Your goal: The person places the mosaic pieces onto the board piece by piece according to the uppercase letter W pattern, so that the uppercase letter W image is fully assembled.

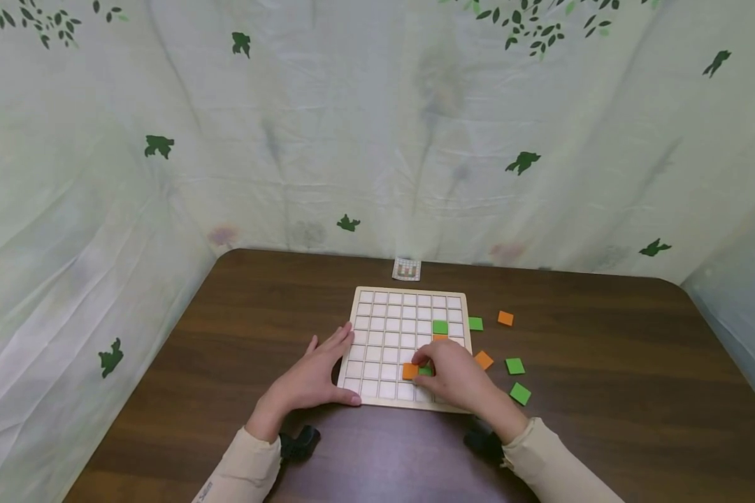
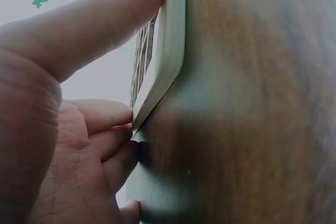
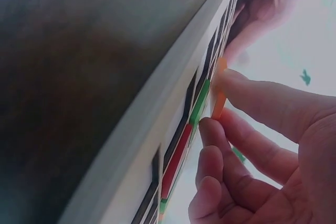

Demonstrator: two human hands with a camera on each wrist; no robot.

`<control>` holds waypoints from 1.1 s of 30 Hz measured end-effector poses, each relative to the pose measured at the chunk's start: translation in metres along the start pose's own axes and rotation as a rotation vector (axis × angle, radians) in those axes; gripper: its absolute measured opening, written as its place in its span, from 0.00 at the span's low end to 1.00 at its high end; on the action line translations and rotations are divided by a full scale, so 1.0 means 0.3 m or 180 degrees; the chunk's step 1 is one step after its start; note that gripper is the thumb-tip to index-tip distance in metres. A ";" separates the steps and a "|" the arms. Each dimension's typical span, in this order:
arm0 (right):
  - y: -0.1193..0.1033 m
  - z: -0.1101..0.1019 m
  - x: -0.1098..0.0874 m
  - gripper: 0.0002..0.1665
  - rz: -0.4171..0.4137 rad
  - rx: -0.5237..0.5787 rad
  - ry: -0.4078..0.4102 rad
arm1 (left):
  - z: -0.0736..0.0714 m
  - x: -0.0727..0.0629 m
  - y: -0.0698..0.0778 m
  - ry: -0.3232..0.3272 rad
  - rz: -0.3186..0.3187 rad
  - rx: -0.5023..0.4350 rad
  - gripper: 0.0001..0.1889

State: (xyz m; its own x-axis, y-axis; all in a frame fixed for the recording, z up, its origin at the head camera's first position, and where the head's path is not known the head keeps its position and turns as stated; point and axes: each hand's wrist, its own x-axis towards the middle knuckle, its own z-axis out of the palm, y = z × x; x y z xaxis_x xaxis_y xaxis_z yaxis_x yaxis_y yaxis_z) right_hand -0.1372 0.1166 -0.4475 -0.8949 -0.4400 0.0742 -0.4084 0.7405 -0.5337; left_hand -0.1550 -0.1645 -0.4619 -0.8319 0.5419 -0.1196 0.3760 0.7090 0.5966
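Note:
A pale wooden grid board (image 1: 374,341) with white squares lies on the table. My left hand (image 1: 314,374) rests at its near left corner, the fingers along the left edge and the thumb on the near edge. Between the thumb and fingertips of my right hand (image 1: 456,374) I pinch an orange square tile (image 1: 410,371), tilted over the board in the right wrist view. Just beside it a green tile (image 3: 199,103) sits in the grid, followed by a red tile (image 3: 176,162). Farther up the board are another green tile (image 1: 440,326) and a partly hidden orange tile (image 1: 440,337).
Loose tiles lie right of the board: an orange one (image 1: 506,318), another orange one (image 1: 484,360) and several green ones (image 1: 514,366). A small printed card (image 1: 406,270) is at the back edge of the brown table (image 1: 604,349). A patterned curtain (image 1: 365,140) hangs behind.

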 end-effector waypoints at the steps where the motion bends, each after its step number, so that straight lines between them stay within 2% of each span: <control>1: 0.000 0.001 0.000 0.10 0.0012 -0.0017 -0.0005 | 0.001 0.001 0.001 0.0000 0.0002 0.0007 0.60; 18: -0.010 0.012 0.017 0.09 -0.0105 -0.0186 -0.0007 | 0.003 0.005 -0.006 0.0010 0.0056 -0.0039 0.61; 33: -0.007 0.018 0.025 0.09 -0.0145 -0.0237 -0.0039 | -0.001 0.002 -0.002 0.0002 0.0017 0.0002 0.61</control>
State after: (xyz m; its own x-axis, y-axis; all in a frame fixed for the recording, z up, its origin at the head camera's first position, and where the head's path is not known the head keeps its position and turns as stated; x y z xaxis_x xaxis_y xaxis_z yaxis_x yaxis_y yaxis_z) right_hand -0.1421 0.1091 -0.4503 -0.8730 -0.4800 0.0865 -0.4613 0.7551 -0.4659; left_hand -0.1559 -0.1648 -0.4621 -0.8301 0.5454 -0.1158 0.3809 0.7063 0.5967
